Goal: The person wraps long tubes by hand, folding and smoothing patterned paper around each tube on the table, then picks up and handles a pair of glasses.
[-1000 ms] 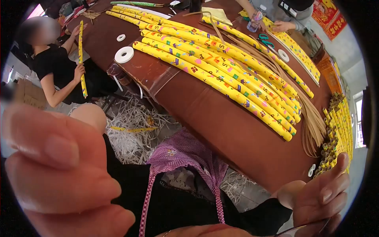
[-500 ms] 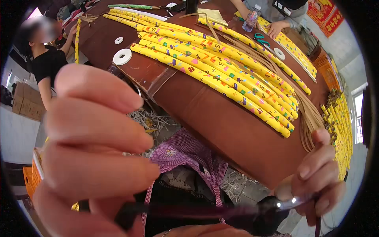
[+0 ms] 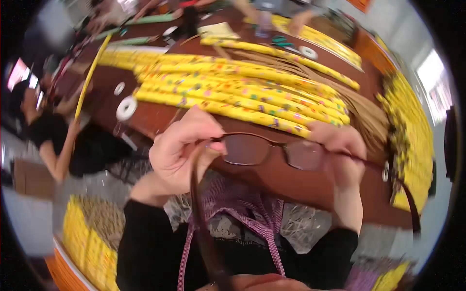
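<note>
A pair of dark-framed eyeglasses (image 3: 246, 149) is held up in front of me, its temple arms pointing back toward my head. My left hand (image 3: 182, 153) pinches the frame at the hinge on the left. My right hand (image 3: 343, 150), blurred by motion, has its fingers closed on the other end of the frame, partly over that lens. Beyond the glasses, a row of yellow patterned rolls (image 3: 228, 92) lies on the brown table (image 3: 286, 182), apart from both hands.
White tape rolls (image 3: 127, 108) sit near the table's left edge. Brown strips (image 3: 371, 121) and upright yellow rolls (image 3: 412, 136) are at the right. Green scissors (image 3: 282, 41) lie at the back. A person in black (image 3: 56, 128) holds a yellow roll at the left.
Both hands have moved away from the camera, and the eyeglasses now show in full between them. The view has shifted, and the person at the left appears lower in it.
</note>
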Demonstrator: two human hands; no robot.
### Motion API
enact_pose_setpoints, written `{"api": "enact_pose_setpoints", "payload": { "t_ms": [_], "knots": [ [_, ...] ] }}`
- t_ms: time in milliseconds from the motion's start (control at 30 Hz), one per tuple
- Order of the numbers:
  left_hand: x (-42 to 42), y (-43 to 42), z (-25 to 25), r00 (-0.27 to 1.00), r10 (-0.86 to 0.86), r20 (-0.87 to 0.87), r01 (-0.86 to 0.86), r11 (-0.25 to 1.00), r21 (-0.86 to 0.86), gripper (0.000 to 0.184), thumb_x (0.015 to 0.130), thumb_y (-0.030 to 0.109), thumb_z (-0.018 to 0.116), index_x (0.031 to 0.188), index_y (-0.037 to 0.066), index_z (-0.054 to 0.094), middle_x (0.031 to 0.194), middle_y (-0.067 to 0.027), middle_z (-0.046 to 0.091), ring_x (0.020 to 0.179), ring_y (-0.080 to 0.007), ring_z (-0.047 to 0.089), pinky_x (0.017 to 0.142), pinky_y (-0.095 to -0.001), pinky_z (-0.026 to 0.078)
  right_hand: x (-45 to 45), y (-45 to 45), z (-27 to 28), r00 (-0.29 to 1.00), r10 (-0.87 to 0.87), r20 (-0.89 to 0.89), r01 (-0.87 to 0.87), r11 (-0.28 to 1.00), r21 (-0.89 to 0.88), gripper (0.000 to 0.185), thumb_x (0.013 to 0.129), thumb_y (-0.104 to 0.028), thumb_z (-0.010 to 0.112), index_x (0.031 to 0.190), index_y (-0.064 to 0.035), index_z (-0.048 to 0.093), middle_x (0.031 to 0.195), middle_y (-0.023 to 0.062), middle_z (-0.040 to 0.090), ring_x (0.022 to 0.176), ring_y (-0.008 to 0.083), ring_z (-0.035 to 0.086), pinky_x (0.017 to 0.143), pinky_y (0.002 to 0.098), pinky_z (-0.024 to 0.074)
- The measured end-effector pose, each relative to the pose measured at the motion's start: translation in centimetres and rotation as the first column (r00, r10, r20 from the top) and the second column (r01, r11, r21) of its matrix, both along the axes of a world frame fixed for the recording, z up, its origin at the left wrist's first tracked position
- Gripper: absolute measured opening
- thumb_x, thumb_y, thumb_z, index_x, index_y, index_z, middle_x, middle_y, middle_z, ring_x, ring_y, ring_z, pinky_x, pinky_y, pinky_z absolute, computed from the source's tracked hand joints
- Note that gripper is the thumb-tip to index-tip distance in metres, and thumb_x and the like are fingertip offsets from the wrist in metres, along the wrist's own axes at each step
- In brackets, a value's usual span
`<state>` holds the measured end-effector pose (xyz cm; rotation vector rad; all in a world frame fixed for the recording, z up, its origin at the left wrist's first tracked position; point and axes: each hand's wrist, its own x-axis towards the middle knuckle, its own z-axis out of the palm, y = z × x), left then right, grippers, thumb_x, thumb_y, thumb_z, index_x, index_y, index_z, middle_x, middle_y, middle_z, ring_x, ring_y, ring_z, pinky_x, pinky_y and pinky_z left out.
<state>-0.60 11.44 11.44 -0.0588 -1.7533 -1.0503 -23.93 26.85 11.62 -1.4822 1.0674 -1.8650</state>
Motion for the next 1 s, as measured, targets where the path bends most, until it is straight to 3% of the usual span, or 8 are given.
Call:
{"api": "enact_pose_setpoints", "payload": {
  "t_ms": [33,67,133,267,400,667,867,1000],
  "knots": [
    [-0.2,-0.2,-0.8,0.995,0.041,0.087,-0.043,0.999,0.026,0.023,0.098,0.018,0.066,0.109,0.0,0.058,0.086,-0.0111,0.064,0.071,-0.0168,0.057,0.067,-0.0283,0.044,-0.8,0.0,-1.0,0.998,0.045,0.036,-0.047,0.998,0.034,0.015,0.098,-0.016,0.059,0.091,-0.0031,0.062,0.09,0.0154,0.068,0.087,0.0316,0.066,0.091,0.0458,0.0493],
    [-0.5,-0.8,-2.1,0.997,-0.007,0.083,0.004,0.999,0.033,0.017,0.094,-0.002,0.064,0.11,-0.004,0.058,0.09,-0.0134,0.064,0.077,-0.0197,0.062,0.07,-0.0286,0.049,-1.8,0.0,-2.1,0.994,0.072,0.08,-0.077,0.995,0.065,0.009,0.098,-0.007,0.057,0.097,-0.0005,0.062,0.094,0.0168,0.068,0.09,0.0339,0.066,0.085,0.0431,0.054],
    [-1.4,-0.9,-4.3,0.986,0.068,0.15,-0.094,0.981,0.17,0.014,0.096,0.002,0.064,0.108,-0.004,0.059,0.092,-0.0096,0.065,0.078,-0.0125,0.061,0.072,-0.0244,0.05,-3.7,-1.1,-4.4,0.997,0.077,-0.002,-0.076,0.989,0.123,0.013,0.098,-0.008,0.056,0.105,-0.0002,0.064,0.098,0.0151,0.069,0.09,0.0261,0.067,0.083,0.0397,0.0542],
    [-2.6,-2.7,-7.1,0.948,0.082,0.307,-0.157,0.96,0.23,0.011,0.101,0.008,0.058,0.109,-0.001,0.061,0.095,-0.0016,0.063,0.085,-0.007,0.057,0.078,-0.0211,0.046,-4.0,-1.9,-6.9,0.985,0.074,0.154,-0.104,0.974,0.2,0.015,0.099,-0.016,0.059,0.101,-0.0016,0.064,0.095,0.008,0.068,0.09,0.0168,0.065,0.085,0.032,0.0506],
    [-3.3,-3.9,-8.4,0.881,0.222,0.418,-0.272,0.96,0.063,0.016,0.104,0.01,0.052,0.107,-0.002,0.062,0.103,-0.0043,0.062,0.093,-0.0109,0.055,0.084,-0.0251,0.046,-4.2,-3.4,-10.5,0.948,0.112,0.298,-0.165,0.973,0.159,0.018,0.098,-0.019,0.062,0.1,-0.0017,0.066,0.09,0.0052,0.069,0.086,0.0141,0.065,0.083,0.0284,0.0493],
    [-4.0,-4.3,-9.3,0.779,0.312,0.544,-0.403,0.914,0.053,0.018,0.101,0.007,0.053,0.11,-0.005,0.064,0.101,-0.0083,0.069,0.094,-0.0154,0.064,0.088,-0.0294,0.051,-4.2,-2.5,-11.7,0.97,0.171,0.174,-0.221,0.916,0.334,0.019,0.096,-0.022,0.065,0.098,-0.0035,0.067,0.094,0.0037,0.07,0.091,0.012,0.063,0.084,0.0284,0.0495],
    [-4.1,-3.2,-9.9,0.895,0.063,0.441,-0.221,0.923,0.316,0.026,0.104,0.01,0.049,0.123,-0.005,0.061,0.107,-0.0101,0.069,0.091,-0.0132,0.063,0.084,-0.0281,0.052,-4.8,-1.8,-12.5,0.983,0.108,0.146,-0.165,0.864,0.476,0.006,0.093,-0.008,0.062,0.093,-0.0023,0.062,0.101,0.0083,0.065,0.093,0.0183,0.061,0.089,0.0336,0.0477],
    [-3.9,-3.6,-10.6,0.953,-0.207,0.222,0.062,0.849,0.525,0.034,0.108,0.019,0.044,0.127,-0.005,0.059,0.115,-0.0129,0.068,0.093,-0.0151,0.065,0.085,-0.0294,0.053,-4.8,-1.3,-12.1,0.974,0.077,0.213,-0.178,0.842,0.508,0.004,0.09,-0.005,0.064,0.093,-0.0016,0.064,0.099,0.0079,0.067,0.093,0.0168,0.062,0.089,0.0311,0.0476]
  ]
}}
